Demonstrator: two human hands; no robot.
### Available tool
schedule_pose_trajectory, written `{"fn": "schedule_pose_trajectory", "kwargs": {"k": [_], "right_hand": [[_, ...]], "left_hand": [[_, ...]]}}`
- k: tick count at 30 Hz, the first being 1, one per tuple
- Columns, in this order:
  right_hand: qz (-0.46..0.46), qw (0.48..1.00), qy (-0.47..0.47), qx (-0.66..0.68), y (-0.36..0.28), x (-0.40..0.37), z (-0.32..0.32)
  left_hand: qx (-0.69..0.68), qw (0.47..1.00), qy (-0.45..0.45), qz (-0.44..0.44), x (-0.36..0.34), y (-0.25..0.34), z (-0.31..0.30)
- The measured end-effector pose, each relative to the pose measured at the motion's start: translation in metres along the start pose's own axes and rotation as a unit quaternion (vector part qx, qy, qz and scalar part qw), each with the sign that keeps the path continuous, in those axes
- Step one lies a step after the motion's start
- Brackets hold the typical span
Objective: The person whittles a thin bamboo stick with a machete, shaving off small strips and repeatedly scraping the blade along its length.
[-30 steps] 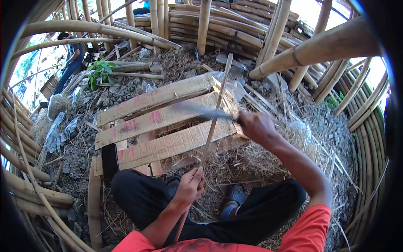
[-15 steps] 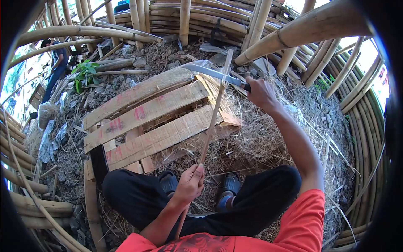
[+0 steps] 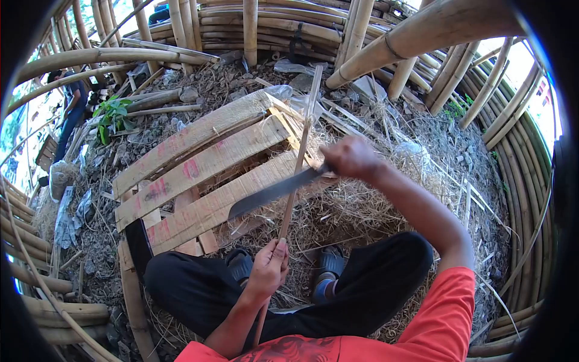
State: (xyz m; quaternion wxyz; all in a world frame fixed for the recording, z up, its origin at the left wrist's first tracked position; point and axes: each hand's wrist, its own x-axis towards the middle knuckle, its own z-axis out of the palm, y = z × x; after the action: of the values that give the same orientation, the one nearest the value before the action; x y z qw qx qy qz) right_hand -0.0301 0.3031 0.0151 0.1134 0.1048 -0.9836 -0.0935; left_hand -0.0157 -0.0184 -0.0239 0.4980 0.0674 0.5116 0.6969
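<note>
A long, thin bamboo strip (image 3: 300, 142) slants up from my lap, its far end over the ground beyond the wooden pallet (image 3: 205, 175). Wrapped round its lower part is my left hand (image 3: 269, 267), closed between my knees. My right hand (image 3: 351, 158) grips the handle of a machete (image 3: 271, 193). The dark blade points left and crosses the strip above my left hand, overlapping the pallet's nearest slat in this view. Some blur shows on the right hand and blade.
Shavings (image 3: 356, 214) cover the ground around my feet. A dark phone-like slab (image 3: 139, 244) leans at the pallet's left corner. A thick bamboo pole (image 3: 422, 45) juts in at upper right. Bamboo stacks (image 3: 525, 199) line the sides. Another person (image 3: 73, 108) stands far left, near a green plant (image 3: 113, 117).
My right hand has brought the machete down along the strip, from near its far end to about its middle. The left hand keeps its hold; the view has shifted slightly.
</note>
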Motion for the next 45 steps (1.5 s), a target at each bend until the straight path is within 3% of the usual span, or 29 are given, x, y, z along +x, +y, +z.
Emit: {"fn": "schedule_pose_trajectory", "kwargs": {"k": [2,3,4,7,10,13,15,17,19,20,23,25,27,30,33,38,40,41,43,45], "right_hand": [[0.282,0.952,-0.09,-0.072,0.077,0.004,0.001],[0.415,0.907,-0.058,-0.034,0.093,0.009,-0.023],[0.43,0.9,-0.067,-0.027,0.096,0.014,-0.025],[0.418,0.907,0.048,0.021,0.08,0.015,-0.022],[0.375,0.926,0.04,0.011,0.088,0.008,-0.009],[0.297,0.943,0.056,0.137,0.084,0.001,0.002],[0.148,0.985,0.016,0.083,0.071,-0.005,0.005],[0.186,0.982,-0.031,-0.023,0.085,-0.005,0.01],[0.494,0.868,-0.033,0.047,0.118,0.001,-0.001],[0.528,0.848,-0.031,0.039,0.123,-0.003,-0.008],[0.479,0.876,-0.054,0.001,0.11,-0.005,-0.016],[0.44,0.897,-0.009,0.041,0.096,-0.013,0.002],[0.479,0.867,-0.076,0.115,0.079,-0.014,0.005],[0.48,0.843,-0.008,0.245,0.075,-0.036,0.045],[0.537,0.753,0.054,0.375,0.071,-0.054,0.055],[0.287,0.909,0.156,0.259,0.028,-0.045,0.017],[0.135,0.976,0.088,0.149,0.016,-0.042,0.009],[0.127,0.985,0.042,0.112,0.004,-0.039,0.002],[0.115,0.987,0.073,0.087,-0.004,-0.034,0.001],[0.212,0.969,0.027,0.126,0.004,-0.03,-0.006]], "left_hand": [[0.001,1.0,-0.013,-0.018,-0.007,-0.007,0.01],[0.007,0.999,-0.024,-0.023,-0.005,-0.008,0.018],[0.015,0.999,-0.033,-0.018,-0.001,-0.003,0.022],[0.005,0.999,-0.037,-0.028,0.003,-0.005,0.008],[-0.003,0.999,-0.043,-0.032,0.003,-0.009,0.007],[-0.006,0.999,-0.036,-0.031,0.004,-0.009,0.005],[-0.005,0.999,-0.032,-0.036,0.006,-0.008,0.006],[-0.003,0.998,-0.025,-0.049,0.003,-0.008,0.01],[0.001,0.997,-0.055,-0.058,0.005,-0.011,0.011],[0.003,0.996,-0.07,-0.057,0.007,-0.011,0.012],[0.016,0.997,-0.07,-0.015,0.008,-0.009,0.007],[-0.003,0.998,-0.054,-0.018,0.009,-0.005,0.006],[-0.009,0.999,-0.043,-0.018,0.01,-0.005,0.007],[0.008,0.999,-0.025,-0.019,0.012,-0.009,0.001],[0.004,1.0,0.001,-0.031,0.014,-0.012,-0.007],[0.013,0.999,0.005,-0.034,0.014,-0.013,-0.006],[0.017,0.999,0.004,-0.031,0.011,-0.012,0.0],[0.02,0.999,0.003,-0.03,0.009,-0.011,0.002],[0.088,0.996,0.02,0.013,0.007,-0.018,0.005],[0.147,0.988,0.024,0.05,0.003,-0.024,0.006]]}}
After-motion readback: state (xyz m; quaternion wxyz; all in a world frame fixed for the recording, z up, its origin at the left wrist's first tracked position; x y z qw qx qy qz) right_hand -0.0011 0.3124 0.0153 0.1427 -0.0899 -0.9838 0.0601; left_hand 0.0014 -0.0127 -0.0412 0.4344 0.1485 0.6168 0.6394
